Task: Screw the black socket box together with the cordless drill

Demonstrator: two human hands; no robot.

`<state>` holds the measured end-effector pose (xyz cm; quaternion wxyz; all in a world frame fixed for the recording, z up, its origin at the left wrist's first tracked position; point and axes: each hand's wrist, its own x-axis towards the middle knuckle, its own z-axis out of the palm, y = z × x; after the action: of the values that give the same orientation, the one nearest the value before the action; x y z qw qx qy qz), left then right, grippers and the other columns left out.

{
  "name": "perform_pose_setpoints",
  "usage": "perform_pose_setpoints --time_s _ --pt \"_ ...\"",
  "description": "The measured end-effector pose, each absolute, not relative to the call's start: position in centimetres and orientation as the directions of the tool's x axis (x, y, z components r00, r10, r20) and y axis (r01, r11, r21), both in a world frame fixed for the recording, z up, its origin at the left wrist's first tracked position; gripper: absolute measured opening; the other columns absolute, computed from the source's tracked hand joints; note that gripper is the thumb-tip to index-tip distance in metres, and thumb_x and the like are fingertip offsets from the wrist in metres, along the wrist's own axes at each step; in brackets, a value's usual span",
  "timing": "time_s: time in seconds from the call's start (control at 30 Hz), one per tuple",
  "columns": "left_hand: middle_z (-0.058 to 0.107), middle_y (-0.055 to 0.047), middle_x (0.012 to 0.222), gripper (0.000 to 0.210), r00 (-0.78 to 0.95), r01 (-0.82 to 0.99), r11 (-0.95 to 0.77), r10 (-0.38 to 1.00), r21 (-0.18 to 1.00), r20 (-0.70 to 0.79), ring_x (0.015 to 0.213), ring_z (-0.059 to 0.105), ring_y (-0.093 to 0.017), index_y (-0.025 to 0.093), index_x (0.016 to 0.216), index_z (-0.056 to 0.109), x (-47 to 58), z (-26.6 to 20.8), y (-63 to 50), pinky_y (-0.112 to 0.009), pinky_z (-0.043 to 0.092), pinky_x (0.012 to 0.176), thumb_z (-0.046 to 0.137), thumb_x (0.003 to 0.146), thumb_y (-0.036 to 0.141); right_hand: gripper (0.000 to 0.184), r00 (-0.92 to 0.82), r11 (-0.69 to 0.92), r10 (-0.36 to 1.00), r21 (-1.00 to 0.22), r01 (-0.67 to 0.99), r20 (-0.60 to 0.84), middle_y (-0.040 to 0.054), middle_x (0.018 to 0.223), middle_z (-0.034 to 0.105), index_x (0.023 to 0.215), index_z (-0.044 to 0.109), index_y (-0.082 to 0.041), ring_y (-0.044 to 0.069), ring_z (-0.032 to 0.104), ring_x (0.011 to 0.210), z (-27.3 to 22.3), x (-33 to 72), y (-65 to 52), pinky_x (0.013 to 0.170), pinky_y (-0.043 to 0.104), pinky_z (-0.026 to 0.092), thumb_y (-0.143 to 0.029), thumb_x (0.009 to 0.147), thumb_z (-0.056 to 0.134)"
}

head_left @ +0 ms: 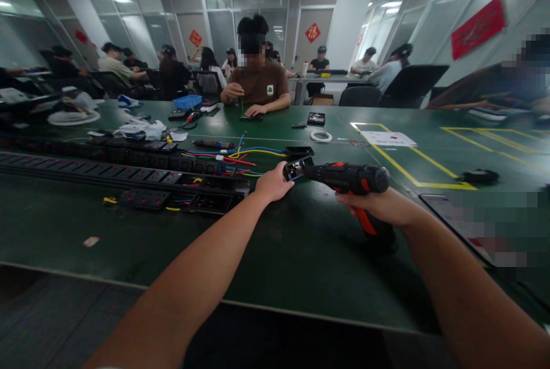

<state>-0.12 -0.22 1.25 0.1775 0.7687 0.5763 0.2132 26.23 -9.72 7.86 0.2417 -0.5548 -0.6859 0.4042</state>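
My right hand [378, 204] is wrapped round the grip of a black and orange cordless drill [348, 177], whose nose points left. Held in my left hand [275, 183] is a small black plastic housing [297, 168], tilted up, with metal parts inside. The drill's tip meets or nearly meets the housing; contact cannot be made out. Blue, yellow, green and red wires [244, 157] run from the left toward the housing. Left of my left hand lie long black socket strips [141, 173] with rows of outlets, and a shorter socket piece [144, 199] in front.
A blue tray [188, 102], a white ring of tape or wire [321, 136] and a white paper [389, 138] lie on the green table [275, 266]. A tablet-like panel [455, 226] is beside my right forearm. Across the table, a person in brown [258, 85] works with both hands.
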Motion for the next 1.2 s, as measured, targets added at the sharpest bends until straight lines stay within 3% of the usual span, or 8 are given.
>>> perform_pose_setpoints --time_s 0.2,0.5,0.83,1.03,1.2 --pt "0.079 -0.004 0.112 0.063 0.239 0.813 -0.268 0.963 0.518 0.122 0.106 0.074 -0.029 0.032 0.149 0.046 -0.13 1.18 -0.16 -0.038 0.054 0.087 0.067 0.091 0.042 0.041 -0.276 0.068 0.955 -0.825 0.562 -0.109 0.0005 0.065 0.065 0.086 0.072 -0.020 0.019 0.060 0.060 7.76 26.42 -9.59 0.056 0.031 0.050 -0.060 0.077 0.079" --pt "0.078 -0.005 0.112 0.061 0.246 0.812 -0.281 0.960 0.512 0.135 0.105 0.074 -0.029 0.032 0.148 0.046 -0.18 0.86 0.06 -0.038 0.054 0.085 0.066 0.091 0.042 0.040 -0.249 0.044 0.960 -0.816 0.577 -0.125 0.0003 0.063 0.064 0.078 0.070 -0.021 0.018 0.058 0.057 8.12 26.00 -9.86 0.053 0.031 0.048 -0.059 0.074 0.081" --pt "0.079 -0.004 0.111 0.060 0.248 0.804 -0.283 0.959 0.522 0.138 0.104 0.074 -0.028 0.030 0.148 0.046 -0.27 0.93 -0.05 -0.036 0.053 0.086 0.067 0.092 0.039 0.040 -0.266 0.072 0.960 -0.842 0.534 -0.087 0.0008 0.065 0.067 0.087 0.072 -0.021 0.019 0.060 0.061 7.98 26.28 -9.50 0.056 0.030 0.046 -0.057 0.074 0.082" --pt "0.078 -0.003 0.109 0.059 0.251 0.800 -0.283 0.959 0.530 0.133 0.103 0.074 -0.027 0.032 0.147 0.047 -0.30 0.77 0.10 -0.035 0.052 0.084 0.067 0.092 0.039 0.042 -0.252 0.051 0.962 -0.847 0.530 -0.100 0.0047 0.078 0.074 0.093 0.075 -0.022 0.022 0.063 0.067 7.68 26.48 -9.37 0.061 0.034 0.049 -0.058 0.072 0.082" --pt "0.078 -0.003 0.108 0.060 0.251 0.798 -0.284 0.959 0.531 0.134 0.102 0.074 -0.027 0.032 0.147 0.046 -0.30 0.78 0.17 -0.036 0.052 0.084 0.068 0.092 0.040 0.041 -0.235 0.075 0.970 -0.835 0.545 -0.066 0.0028 0.072 0.070 0.094 0.075 -0.022 0.022 0.063 0.068 7.47 26.64 -9.32 0.061 0.033 0.047 -0.058 0.075 0.082"
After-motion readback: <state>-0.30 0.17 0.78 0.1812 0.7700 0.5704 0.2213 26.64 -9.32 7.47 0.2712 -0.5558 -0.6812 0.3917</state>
